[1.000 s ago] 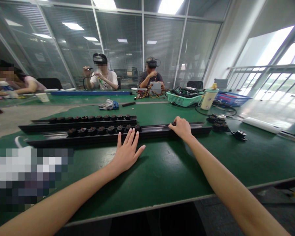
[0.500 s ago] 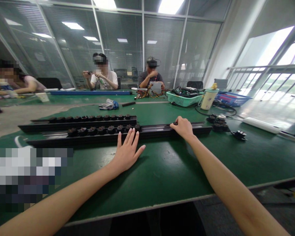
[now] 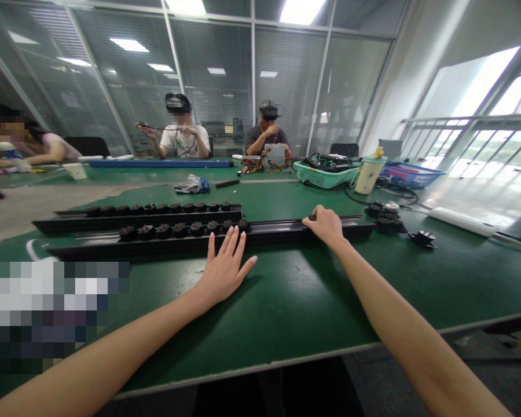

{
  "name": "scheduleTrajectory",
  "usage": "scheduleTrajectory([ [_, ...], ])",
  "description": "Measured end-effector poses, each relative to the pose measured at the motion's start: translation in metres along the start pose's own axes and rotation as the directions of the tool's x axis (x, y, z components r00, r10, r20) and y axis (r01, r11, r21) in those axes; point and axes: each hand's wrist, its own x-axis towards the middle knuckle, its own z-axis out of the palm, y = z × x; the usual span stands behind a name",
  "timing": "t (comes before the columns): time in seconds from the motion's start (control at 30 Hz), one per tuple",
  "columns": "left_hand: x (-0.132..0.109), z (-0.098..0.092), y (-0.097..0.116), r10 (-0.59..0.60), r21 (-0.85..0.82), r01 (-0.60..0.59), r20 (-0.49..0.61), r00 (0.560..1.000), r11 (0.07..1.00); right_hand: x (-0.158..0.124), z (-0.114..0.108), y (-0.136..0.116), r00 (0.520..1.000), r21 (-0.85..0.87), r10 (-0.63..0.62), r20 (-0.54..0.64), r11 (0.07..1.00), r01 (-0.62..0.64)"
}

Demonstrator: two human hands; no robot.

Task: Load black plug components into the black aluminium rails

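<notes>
A long black rail (image 3: 278, 234) lies across the green table, with several black round parts (image 3: 162, 231) lined up in its channel on the left half. My left hand (image 3: 226, 262) rests against the rail's front wall, fingers spread and flat, near the end of that row. Farther right, my right hand (image 3: 325, 225) has its fingers closed round a small black part (image 3: 313, 218) in the channel; most of the part is hidden by the fingers. Behind stands a second black rail (image 3: 91, 223) bearing a similar row.
Loose black parts (image 3: 388, 223) lie past the rail's right end, near a white roll (image 3: 462, 222). Farther back are a green basket (image 3: 325, 178), a yellow cup (image 3: 368, 175) and a grey cloth (image 3: 191, 185). Co-workers (image 3: 184, 139) sit across the table.
My right hand has shifted very slightly to the right along the rail, still closed on the black part. My left hand has stayed in place. A co-worker opposite has moved their hands.
</notes>
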Motion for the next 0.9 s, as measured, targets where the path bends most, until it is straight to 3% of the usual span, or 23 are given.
scheduleTrajectory([
  [0.57, -0.001, 0.002, -0.001, 0.001, -0.003, -0.001, -0.005, 1.000, 1.000, 0.002, 0.005, 0.006, 1.000, 0.032, 0.026, -0.014, 0.999, -0.026],
  [0.9, 0.000, 0.000, -0.001, -0.004, 0.003, 0.004, 0.008, 1.000, 1.000, 0.005, 0.015, 0.019, 0.990, 0.058, -0.110, -0.089, 0.992, 0.115],
])
